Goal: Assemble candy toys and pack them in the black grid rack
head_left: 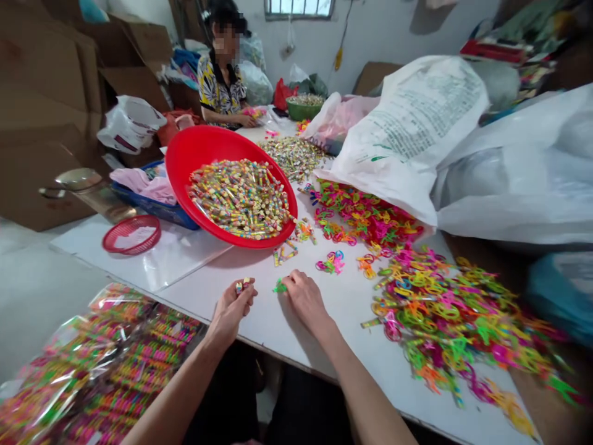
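My left hand is closed round a few small patterned tubes, whose pale ends stick out above the fingers, over the front of the white table. To its right, my right hand pinches a small green plastic piece at the tabletop. Behind both hands leans a red basin heaped with similar tubes. A few loose tubes lie near its lower rim. Pink and blue plastic pieces form a small cluster beyond my right hand.
Colourful plastic pieces spread over the right side, below an open white sack. A red basket and a blue tray sit left. Packed bags lie lower left. Another person works at the far end.
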`<action>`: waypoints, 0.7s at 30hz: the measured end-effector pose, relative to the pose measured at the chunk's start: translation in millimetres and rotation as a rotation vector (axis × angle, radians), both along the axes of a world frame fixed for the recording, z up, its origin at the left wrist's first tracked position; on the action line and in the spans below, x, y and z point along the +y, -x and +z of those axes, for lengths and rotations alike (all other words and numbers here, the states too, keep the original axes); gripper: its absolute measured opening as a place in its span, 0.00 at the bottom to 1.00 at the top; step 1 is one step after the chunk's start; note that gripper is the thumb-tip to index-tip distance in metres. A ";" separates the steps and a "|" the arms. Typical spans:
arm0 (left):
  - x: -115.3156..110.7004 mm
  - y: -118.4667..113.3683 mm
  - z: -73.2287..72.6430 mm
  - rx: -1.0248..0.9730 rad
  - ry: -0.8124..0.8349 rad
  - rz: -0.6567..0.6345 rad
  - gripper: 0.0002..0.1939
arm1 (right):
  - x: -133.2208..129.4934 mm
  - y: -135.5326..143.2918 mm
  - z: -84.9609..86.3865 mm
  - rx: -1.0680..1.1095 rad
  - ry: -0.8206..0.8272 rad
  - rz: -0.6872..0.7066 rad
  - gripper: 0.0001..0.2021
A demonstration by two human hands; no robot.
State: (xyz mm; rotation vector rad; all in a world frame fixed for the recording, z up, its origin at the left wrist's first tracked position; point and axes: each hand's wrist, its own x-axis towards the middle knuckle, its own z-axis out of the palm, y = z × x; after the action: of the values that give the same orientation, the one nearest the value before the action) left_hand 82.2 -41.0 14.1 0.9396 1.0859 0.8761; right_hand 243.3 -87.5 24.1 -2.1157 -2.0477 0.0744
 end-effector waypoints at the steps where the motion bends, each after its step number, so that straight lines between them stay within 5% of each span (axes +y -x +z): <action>1: -1.0 -2.5 -2.5 -0.011 0.015 -0.011 0.25 | -7.6 -8.2 2.7 0.037 0.022 0.008 0.08; 3: -6.2 -10.7 -4.6 -0.046 0.044 -0.084 0.24 | -15.5 -27.8 11.5 0.102 0.027 -0.028 0.09; 6: -14.9 -24.5 0.6 -0.072 0.043 -0.217 0.19 | -10.1 -63.0 22.8 0.021 -0.001 -0.260 0.11; 10: -17.6 -43.2 9.1 -0.043 -0.015 -0.275 0.17 | -3.5 -97.4 20.7 -0.006 -0.006 -0.390 0.09; 17: -7.7 -94.4 17.2 -0.001 -0.169 -0.264 0.20 | -49.2 -96.5 21.7 0.922 -0.229 -0.485 0.15; 21: -14.0 -111.6 26.8 0.000 -0.173 -0.546 0.19 | -57.5 -87.4 28.1 1.416 -0.131 -0.402 0.13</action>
State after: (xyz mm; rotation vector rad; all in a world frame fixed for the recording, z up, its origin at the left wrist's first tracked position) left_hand 193.7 -55.0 40.9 1.3004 0.7021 0.5193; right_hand 330.7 -145.1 52.2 -1.4884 -0.7494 0.9890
